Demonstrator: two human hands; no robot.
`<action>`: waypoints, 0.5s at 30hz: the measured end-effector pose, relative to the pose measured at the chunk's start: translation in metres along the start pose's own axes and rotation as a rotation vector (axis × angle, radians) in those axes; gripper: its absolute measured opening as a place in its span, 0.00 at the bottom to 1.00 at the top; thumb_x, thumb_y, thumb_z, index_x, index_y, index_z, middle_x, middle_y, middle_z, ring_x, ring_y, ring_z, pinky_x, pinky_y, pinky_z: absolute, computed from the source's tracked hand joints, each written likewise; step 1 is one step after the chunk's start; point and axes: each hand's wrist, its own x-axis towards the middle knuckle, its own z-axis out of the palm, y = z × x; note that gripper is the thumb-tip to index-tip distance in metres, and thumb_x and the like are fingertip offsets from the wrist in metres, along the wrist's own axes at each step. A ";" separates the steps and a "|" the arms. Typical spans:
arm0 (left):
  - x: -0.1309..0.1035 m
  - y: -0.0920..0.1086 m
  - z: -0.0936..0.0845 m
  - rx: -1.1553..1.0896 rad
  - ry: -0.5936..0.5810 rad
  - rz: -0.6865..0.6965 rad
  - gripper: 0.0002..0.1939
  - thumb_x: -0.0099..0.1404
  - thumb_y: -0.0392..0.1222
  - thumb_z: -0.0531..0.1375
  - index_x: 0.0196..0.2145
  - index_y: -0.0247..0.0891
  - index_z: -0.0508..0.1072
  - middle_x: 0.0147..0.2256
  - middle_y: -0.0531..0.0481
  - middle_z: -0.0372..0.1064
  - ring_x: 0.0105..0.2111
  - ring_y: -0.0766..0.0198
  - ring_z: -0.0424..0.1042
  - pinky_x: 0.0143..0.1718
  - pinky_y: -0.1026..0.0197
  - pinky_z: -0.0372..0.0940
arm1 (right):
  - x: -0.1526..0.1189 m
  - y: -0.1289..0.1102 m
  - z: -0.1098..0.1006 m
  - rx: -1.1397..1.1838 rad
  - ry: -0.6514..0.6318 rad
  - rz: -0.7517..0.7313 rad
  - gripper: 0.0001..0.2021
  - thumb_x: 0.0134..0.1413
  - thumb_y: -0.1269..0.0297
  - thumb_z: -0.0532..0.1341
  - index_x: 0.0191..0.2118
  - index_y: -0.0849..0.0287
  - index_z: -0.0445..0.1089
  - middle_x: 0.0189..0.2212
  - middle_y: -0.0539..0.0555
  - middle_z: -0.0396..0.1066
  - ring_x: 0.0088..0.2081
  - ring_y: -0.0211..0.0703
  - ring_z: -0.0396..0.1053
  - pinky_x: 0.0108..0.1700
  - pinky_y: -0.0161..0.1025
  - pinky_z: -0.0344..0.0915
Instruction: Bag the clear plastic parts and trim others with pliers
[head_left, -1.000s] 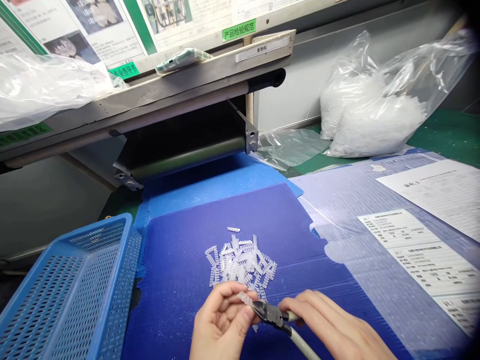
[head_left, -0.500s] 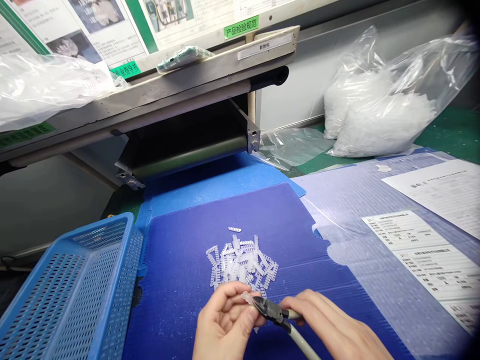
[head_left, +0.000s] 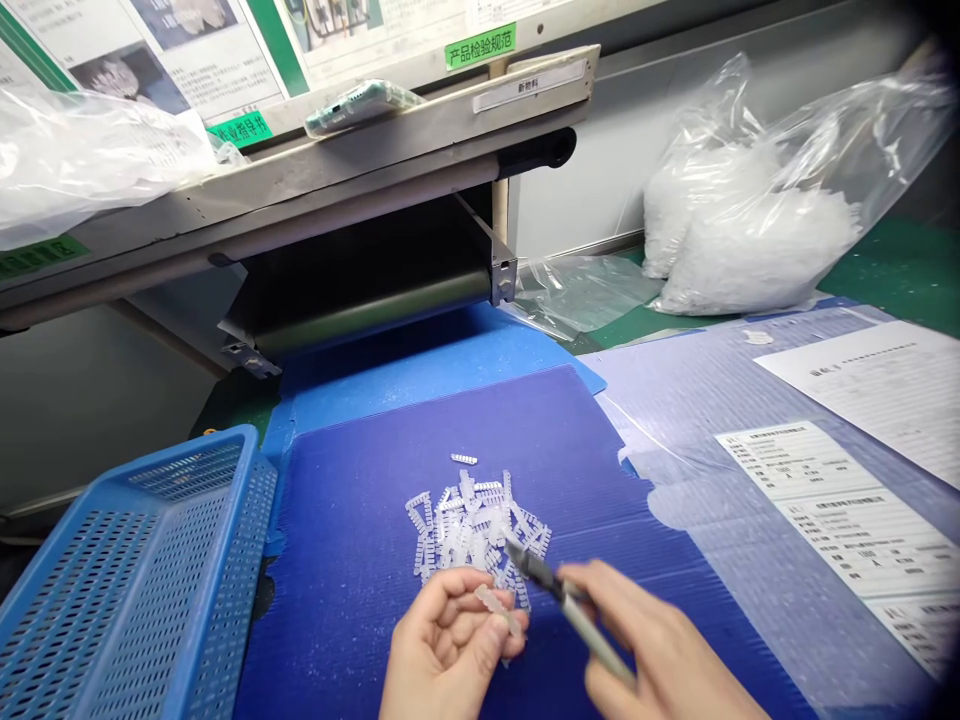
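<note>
Between the thumb and fingers of my left hand (head_left: 450, 635) is a small translucent plastic strip (head_left: 495, 605) with a notched edge. My right hand (head_left: 660, 640) grips a pair of cutting pliers (head_left: 551, 590) by its pale handles. The dark jaws point up and left, apart from the strip and over the near right side of a pile of similar plastic strips (head_left: 465, 520). Motion blurs the pliers, so how wide the jaws stand is hard to see. One loose strip (head_left: 464, 459) lies just beyond the pile on the dark blue corrugated sheet (head_left: 360, 560).
A blue perforated basket (head_left: 251, 500) stands at the left. Printed papers (head_left: 847, 500) lie at the right. Behind them sit clear bags full of white parts (head_left: 757, 240). A conveyor end (head_left: 375, 300) and a shelf (head_left: 420, 140) with a phone-like object (head_left: 360, 105) cross the back.
The pliers' jaws have come away from the strip, moving up with my right hand. More of the strip now shows in my left hand, which has hardly moved.
</note>
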 end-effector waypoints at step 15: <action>0.027 -0.031 -0.006 0.224 -0.182 -0.017 0.08 0.52 0.40 0.59 0.28 0.36 0.62 0.20 0.58 0.57 0.18 0.73 0.58 0.17 0.71 0.55 | 0.034 0.041 0.024 -0.155 -0.054 0.057 0.05 0.51 0.71 0.50 0.35 0.55 0.56 0.30 0.52 0.64 0.33 0.48 0.63 0.30 0.40 0.56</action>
